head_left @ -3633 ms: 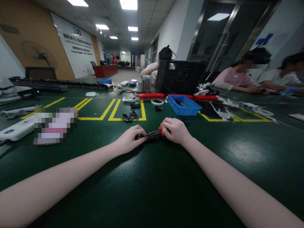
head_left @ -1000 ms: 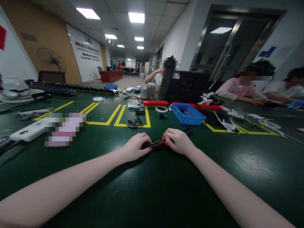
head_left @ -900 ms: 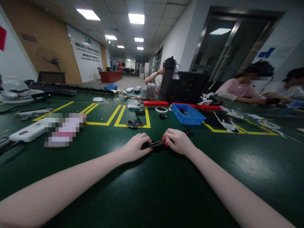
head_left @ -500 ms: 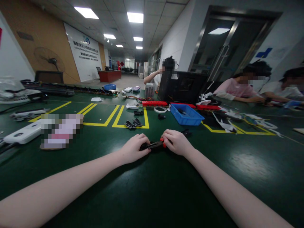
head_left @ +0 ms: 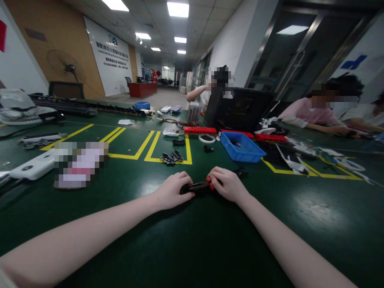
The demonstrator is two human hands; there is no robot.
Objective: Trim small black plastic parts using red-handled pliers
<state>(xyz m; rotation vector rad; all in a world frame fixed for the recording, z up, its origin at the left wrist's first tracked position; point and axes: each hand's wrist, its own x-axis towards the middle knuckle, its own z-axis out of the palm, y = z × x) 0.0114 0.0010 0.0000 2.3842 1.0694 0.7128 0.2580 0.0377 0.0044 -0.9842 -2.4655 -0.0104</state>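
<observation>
Red-handled pliers (head_left: 200,187) at twelve o'clock, held between two hands.
I see a long white case (head_left: 33,165) at ten o'clock, then a cluster of black parts (head_left: 169,158) at eleven; fingers of the left hand (head_left: 174,191) pinch a black piece (head_left: 185,189) by the pliers' nose, fingers of the right hand (head_left: 227,184) curl round the red grips (head_left: 211,186), and beyond, at one o'clock, sits a blue tray (head_left: 244,155).

A green table (head_left: 192,248) bears a blue bin (head_left: 247,156)
</observation>
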